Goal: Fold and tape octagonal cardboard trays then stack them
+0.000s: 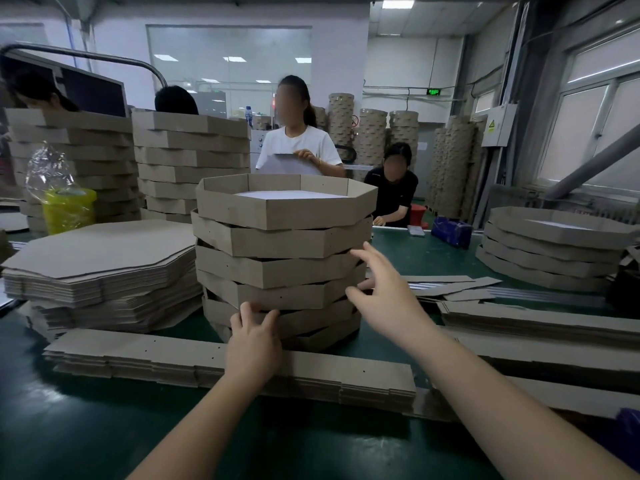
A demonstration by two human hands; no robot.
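**Both hands at the tray stack**

Head view: the stack of trays [284,258] stands in the middle of the matte green surface [86,427]. The trays are octagonal shells of plain brown cardboard with low upright walls. Each is turned a little off the one beneath, so the corners jut out. The top tray [287,209] has a white sheet [287,195] lying flat inside it.

The left hand [252,344] reaches to the near side of the stack, low down. Its fingers are straight and slightly apart, and their tips touch the wall of a lower tray. The right hand [384,289] is spread wide beside the stack's right side at mid height. I cannot tell whether its tips touch the cardboard. Neither hand holds anything.

Left of the stack lies a pile of flat blanks [100,268], octagonal cut sheets with ragged layered edges. Just in front of the stack, a low bundle of long strips [228,368] with small punched holes lies across the surface. More strips [540,323] lie to the right.

At the far right sits a shorter tray stack [554,251]. At the far left, tall tray stacks [190,161] rise behind a yellow tub [67,209] under crinkled clear film. Across the surface, a person in a white top [298,143] holds a pale sheet.
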